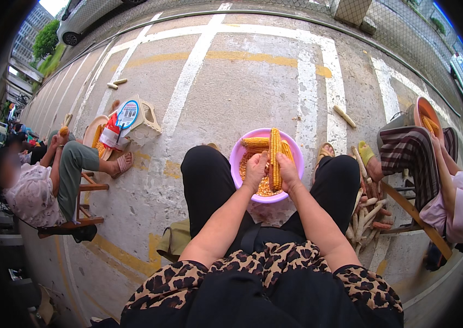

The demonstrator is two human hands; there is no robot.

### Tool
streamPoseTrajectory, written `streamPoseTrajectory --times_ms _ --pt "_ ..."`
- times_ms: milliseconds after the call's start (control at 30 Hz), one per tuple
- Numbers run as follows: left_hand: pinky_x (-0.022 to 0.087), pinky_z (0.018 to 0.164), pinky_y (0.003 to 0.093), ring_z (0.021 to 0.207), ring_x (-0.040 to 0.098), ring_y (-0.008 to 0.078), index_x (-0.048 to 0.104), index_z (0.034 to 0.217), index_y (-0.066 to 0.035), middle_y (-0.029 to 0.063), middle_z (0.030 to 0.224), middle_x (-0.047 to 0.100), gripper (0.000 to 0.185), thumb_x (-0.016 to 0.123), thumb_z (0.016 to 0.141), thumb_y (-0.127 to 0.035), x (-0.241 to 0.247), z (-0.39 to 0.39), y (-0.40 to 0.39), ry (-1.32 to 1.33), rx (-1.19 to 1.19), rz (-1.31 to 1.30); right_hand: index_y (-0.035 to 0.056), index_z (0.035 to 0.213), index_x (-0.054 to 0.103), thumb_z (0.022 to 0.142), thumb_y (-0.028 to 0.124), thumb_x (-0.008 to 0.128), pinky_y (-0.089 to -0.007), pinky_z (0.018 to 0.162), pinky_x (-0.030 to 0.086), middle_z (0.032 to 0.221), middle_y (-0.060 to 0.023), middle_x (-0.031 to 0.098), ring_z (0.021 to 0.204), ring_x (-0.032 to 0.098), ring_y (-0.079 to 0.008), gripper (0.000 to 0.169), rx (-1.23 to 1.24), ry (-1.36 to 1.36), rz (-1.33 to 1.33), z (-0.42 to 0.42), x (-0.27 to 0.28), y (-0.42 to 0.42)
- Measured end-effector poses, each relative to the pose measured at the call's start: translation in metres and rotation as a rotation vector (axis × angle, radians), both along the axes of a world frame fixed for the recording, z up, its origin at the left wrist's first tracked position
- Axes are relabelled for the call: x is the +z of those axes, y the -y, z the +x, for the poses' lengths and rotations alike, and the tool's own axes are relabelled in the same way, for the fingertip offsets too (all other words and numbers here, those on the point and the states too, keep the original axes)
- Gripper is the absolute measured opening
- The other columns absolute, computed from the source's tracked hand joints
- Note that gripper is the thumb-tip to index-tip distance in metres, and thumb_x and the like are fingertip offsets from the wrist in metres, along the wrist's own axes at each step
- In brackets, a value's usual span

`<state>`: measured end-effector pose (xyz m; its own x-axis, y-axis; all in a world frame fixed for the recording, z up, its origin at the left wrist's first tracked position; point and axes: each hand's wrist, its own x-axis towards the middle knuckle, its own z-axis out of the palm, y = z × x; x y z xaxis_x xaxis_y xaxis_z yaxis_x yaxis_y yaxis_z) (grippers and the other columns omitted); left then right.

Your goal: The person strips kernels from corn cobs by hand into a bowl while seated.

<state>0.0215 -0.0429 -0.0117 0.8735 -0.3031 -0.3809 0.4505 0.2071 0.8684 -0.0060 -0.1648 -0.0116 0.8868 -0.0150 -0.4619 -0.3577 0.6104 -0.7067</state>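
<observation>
A long ear of dried yellow corn (275, 160) stands nearly upright over a pink-purple plastic basin (235, 164) between my knees. My right hand (288, 171) grips it from the right side. From the left, my left hand (256, 169) presses against the same ear with curled fingers; its fingertips are partly hidden. Loose corn kernels (265, 189) cover the basin's bottom. Another whole ear (254, 142) lies at the back left inside the rim, and more corn shows behind my right hand.
Stripped cobs (364, 221) are heaped beside my right leg, and a single cob (344, 116) lies farther out. A seated person (440, 172) at right holds an orange basin (422, 107). Another person (67, 176) sits at left near a beige plastic stool (146, 119).
</observation>
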Motion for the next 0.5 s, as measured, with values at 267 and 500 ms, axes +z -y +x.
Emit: streamPoseTrajectory --times_ms 267,500 --pt "0.042 0.056 0.0181 0.064 0.051 0.0044 0.053 0.087 -0.006 -0.001 0.075 0.057 0.013 0.063 0.084 -0.014 0.002 -0.002 0.001 0.226 -0.013 0.1 0.0048 0.108 0.051 0.095 0.024 0.039 -0.0259 0.069 0.049 0.092 -0.0056 0.058 0.078 0.057 -0.0129 0.025 0.014 0.03 -0.05 -0.001 -0.012 -0.003" --pt "0.041 0.053 0.0185 0.062 0.051 0.0053 0.053 0.089 -0.004 -0.0003 0.075 0.056 0.006 0.055 0.088 -0.01 -0.008 -0.002 0.0 0.237 -0.008 0.072 0.0056 0.105 0.051 0.094 0.024 0.041 -0.0255 0.061 0.048 0.084 -0.0039 0.057 0.068 0.056 -0.012 0.023 -0.024 -0.003 0.029 -0.001 0.004 -0.006"
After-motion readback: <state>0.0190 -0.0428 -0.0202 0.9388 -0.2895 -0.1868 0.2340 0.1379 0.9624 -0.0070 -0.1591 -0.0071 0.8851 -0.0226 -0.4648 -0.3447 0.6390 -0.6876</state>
